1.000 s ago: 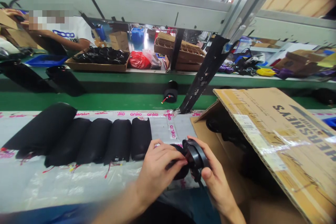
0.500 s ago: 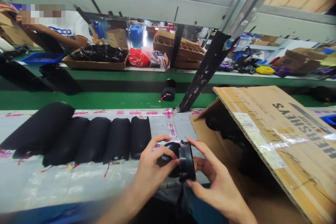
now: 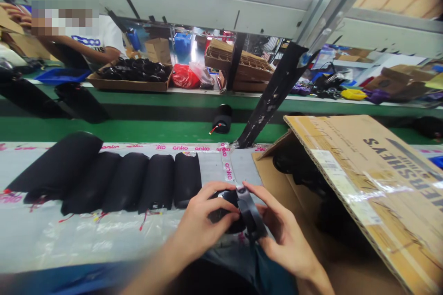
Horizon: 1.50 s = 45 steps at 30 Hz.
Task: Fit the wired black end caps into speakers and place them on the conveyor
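Close in front of me, my left hand (image 3: 202, 219) pinches a glossy black rounded part (image 3: 229, 197) between thumb and fingers. My right hand (image 3: 289, 235) grips a black plastic ring (image 3: 251, 214) by its outer edge, with fingers behind it. The ring is tilted and sits right against the rounded part; whether they are joined I cannot tell. To the left of my hands, several black fabric-covered cylinders (image 3: 126, 182) lie side by side on the wrapped table (image 3: 104, 239), thin red and yellow wires poking out at their near ends.
At right an open cardboard box (image 3: 346, 166) holds black parts. A green conveyor (image 3: 166, 129) runs behind the table, carrying a black cylinder (image 3: 222, 119) with a red wire. A dark slanted post (image 3: 273, 94) rises at the table's far edge. Across sits a co-worker (image 3: 93, 39) near a tray of black parts (image 3: 134, 73).
The ring in my right hand has tilted, its lower edge swinging to the right. My left hand keeps hold of the rounded part. The view has shifted slightly.
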Tool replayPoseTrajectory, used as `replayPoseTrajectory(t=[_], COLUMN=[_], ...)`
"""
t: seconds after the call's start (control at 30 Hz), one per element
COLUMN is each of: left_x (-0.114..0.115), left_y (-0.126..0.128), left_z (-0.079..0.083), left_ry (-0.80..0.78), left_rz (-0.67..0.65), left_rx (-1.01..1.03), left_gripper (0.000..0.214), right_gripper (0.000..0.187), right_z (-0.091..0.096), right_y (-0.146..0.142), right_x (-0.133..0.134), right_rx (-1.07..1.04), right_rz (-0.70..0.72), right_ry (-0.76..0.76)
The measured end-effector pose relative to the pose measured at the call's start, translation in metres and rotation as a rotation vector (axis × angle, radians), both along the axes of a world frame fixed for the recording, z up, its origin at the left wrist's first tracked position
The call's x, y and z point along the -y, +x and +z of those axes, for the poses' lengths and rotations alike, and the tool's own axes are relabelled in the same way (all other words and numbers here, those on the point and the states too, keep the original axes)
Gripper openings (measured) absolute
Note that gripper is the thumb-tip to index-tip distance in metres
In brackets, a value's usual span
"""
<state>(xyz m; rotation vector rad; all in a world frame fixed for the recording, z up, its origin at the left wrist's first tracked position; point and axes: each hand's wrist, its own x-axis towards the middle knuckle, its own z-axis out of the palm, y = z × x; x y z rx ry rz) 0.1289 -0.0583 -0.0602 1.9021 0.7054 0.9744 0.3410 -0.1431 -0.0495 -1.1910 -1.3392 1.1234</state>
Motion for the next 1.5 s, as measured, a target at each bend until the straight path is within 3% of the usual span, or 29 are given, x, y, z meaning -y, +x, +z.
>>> replayPoseTrajectory(t=[0.2,0.37,0.53,0.6,0.7,0.8,0.9,0.97,1.07,1.27,1.5], left_x=[0.012,0.012,-0.002,-0.005,-0.002,0.005,0.011,0.013,0.013,0.014,0.033], left_y=[0.012,0.0,-0.017,-0.015,-0.006,0.006,0.013,0.013,0.01,0.008,0.019], left_z=[-0.014,-0.025,-0.032,-0.031,-0.029,-0.033,-0.042,-0.046,-0.045,-0.041,-0.046], left_ry=[-0.002,-0.284,-0.545,-0.591,-0.53,-0.417,-0.396,-0.415,-0.457,-0.453,-0.434], left_rz=[0.051,-0.06,-0.279,-0.266,-0.19,-0.065,0.018,0.026,0.008,0.024,0.289], left_rx=[0.11,0.193,0.414,0.505,0.371,0.277,0.291,0.259,0.231,0.2,0.322], left_gripper=[0.041,0.046,0.057,0.058,0.052,0.05,0.058,0.06,0.06,0.059,0.044], right_gripper=[0.097,0.091,0.097,0.1,0.101,0.102,0.09,0.064,0.04,0.031,0.025], right_z=[0.006,0.002,0.009,0.016,0.022,0.016,-0.005,-0.025,-0.048,-0.051,-0.037], right_y=[-0.016,-0.024,-0.025,-0.025,-0.025,-0.021,-0.021,-0.028,-0.045,-0.062,-0.074], right_x=[0.007,0.006,0.002,0.0,-0.001,0.003,0.011,0.015,0.014,0.011,0.018], right_rx=[0.52,0.605,0.659,0.74,0.845,0.737,0.353,0.081,-0.107,-0.221,0.015], right_rz=[-0.169,-0.308,-0.216,-0.162,-0.149,-0.123,-0.121,-0.277,-0.546,-0.651,-0.748], right_ry=[0.234,0.263,0.223,0.178,0.132,0.092,0.041,0.011,-0.027,-0.051,0.056])
